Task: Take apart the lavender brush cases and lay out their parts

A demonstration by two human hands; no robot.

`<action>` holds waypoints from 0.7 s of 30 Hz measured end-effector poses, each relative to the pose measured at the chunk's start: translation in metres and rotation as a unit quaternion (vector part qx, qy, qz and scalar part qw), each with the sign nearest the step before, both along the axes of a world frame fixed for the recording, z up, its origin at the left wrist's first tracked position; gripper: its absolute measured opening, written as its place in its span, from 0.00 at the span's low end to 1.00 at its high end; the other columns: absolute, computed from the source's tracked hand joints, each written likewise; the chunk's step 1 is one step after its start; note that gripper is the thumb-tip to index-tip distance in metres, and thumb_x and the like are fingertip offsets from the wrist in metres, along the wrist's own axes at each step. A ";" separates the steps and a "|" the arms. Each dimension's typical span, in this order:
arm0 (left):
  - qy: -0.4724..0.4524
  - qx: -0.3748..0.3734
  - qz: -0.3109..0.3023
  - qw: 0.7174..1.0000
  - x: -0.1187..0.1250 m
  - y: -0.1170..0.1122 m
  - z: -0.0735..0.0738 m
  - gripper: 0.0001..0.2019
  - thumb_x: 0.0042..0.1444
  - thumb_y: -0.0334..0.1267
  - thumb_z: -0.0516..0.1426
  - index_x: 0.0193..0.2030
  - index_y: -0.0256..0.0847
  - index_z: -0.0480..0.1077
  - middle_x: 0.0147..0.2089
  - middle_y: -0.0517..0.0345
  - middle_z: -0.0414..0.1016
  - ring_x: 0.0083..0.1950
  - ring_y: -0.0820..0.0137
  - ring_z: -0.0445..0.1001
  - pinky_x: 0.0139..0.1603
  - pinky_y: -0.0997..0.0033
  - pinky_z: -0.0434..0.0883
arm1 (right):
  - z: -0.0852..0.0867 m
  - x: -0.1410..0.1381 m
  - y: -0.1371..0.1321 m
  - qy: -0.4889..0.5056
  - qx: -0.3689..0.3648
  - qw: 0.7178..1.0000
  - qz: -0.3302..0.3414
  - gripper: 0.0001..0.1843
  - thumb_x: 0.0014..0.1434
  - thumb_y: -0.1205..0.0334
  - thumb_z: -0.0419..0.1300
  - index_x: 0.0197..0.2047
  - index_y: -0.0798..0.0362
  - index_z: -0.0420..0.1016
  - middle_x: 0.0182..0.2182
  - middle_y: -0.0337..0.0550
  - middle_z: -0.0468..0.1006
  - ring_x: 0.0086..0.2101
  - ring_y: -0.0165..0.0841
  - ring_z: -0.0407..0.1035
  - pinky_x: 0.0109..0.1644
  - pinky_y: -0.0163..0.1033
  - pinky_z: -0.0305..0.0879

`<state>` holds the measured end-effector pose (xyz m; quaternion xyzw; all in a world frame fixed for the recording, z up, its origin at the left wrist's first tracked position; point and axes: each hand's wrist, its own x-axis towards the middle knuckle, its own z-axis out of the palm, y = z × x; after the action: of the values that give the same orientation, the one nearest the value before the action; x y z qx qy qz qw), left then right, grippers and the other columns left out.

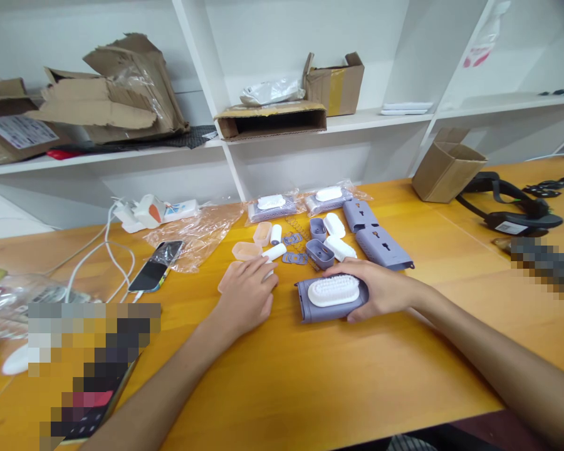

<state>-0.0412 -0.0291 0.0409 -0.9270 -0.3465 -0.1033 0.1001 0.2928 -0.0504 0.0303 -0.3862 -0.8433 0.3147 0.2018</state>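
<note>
My right hand (369, 289) is wrapped around the right end of a purple-grey plastic case (305, 307). On top of this case sits a white oval scrubbing brush head (333, 291) with nubby bristles facing up. My left hand (251, 291) is closed over a small white piece, apparently a cylinder, mostly hidden by the fingers. Beside its fingertips lies a white cylinder (275, 252), with another white roller (276, 235) behind. Translucent cups (247, 251) stand to the left. Purple-grey cups (319, 254), white brush heads (341, 248) and flat grey plates (295, 258) lie just beyond.
Two purple-grey cases (383, 247) lie at right; bagged units (272, 207) stand behind. A phone (156, 266), clear plastic film (202, 241) and power strip (160, 213) are left. An open carton (446, 166) and black headset (512, 207) stand right, below white shelves (376, 122).
</note>
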 end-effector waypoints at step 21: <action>-0.006 0.018 0.021 1.000 0.000 -0.001 -0.004 0.10 0.60 0.25 0.58 0.43 0.37 0.80 0.53 0.43 0.81 0.61 0.47 0.75 0.57 0.46 0.76 | 0.001 0.000 0.000 0.002 -0.011 1.000 -0.005 0.48 0.44 0.53 0.80 0.68 0.43 0.72 0.63 0.47 0.76 0.61 0.52 0.70 0.66 0.56 0.65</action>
<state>-0.0412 -0.0299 0.0373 -0.9171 -0.3642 -0.1127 0.1168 0.2923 -0.0506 0.0314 -0.3916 -0.8375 0.3239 0.2010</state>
